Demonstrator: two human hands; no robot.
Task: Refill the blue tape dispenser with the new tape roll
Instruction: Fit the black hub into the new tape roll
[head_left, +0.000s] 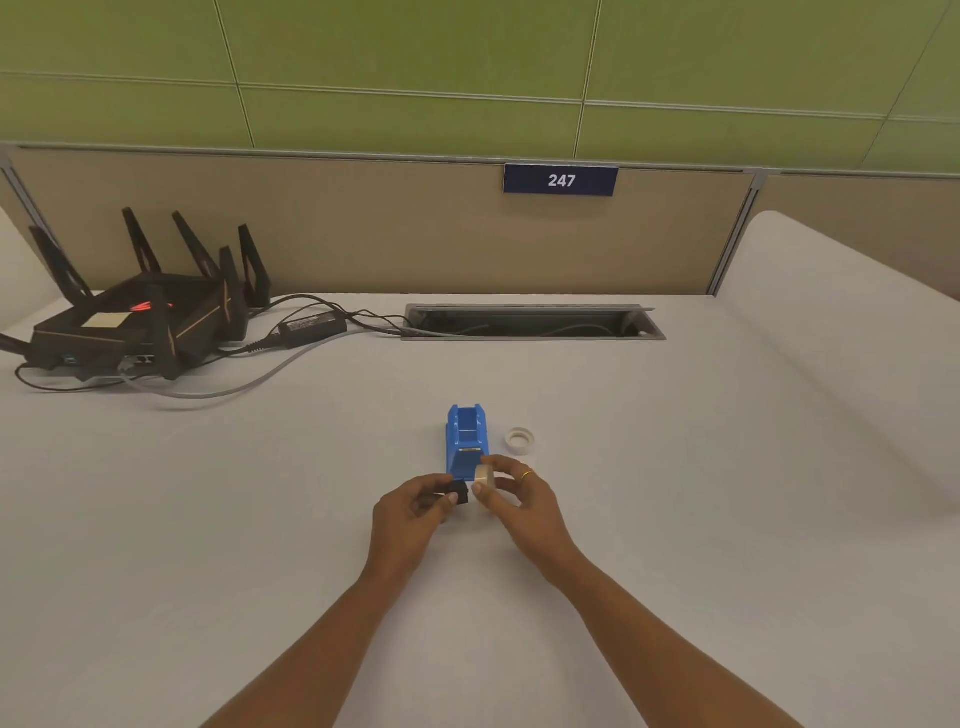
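The blue tape dispenser (466, 439) stands on the white desk (675, 467), its roll bay open and without a roll in it. Just in front of it, my left hand (410, 512) pinches a small black spool core (460, 491) between thumb and fingers. My right hand (519, 499), with a ring on one finger, grips a pale tape roll (484, 474) right next to the black core. The two pieces sit side by side, almost touching. A white empty tape ring (519, 439) lies flat on the desk to the right of the dispenser.
A black router (140, 322) with several antennas sits at the back left, with a power brick (313, 326) and cables trailing to a cable slot (530, 322) in the desk. A tan partition with a "247" sign (561, 180) closes the back.
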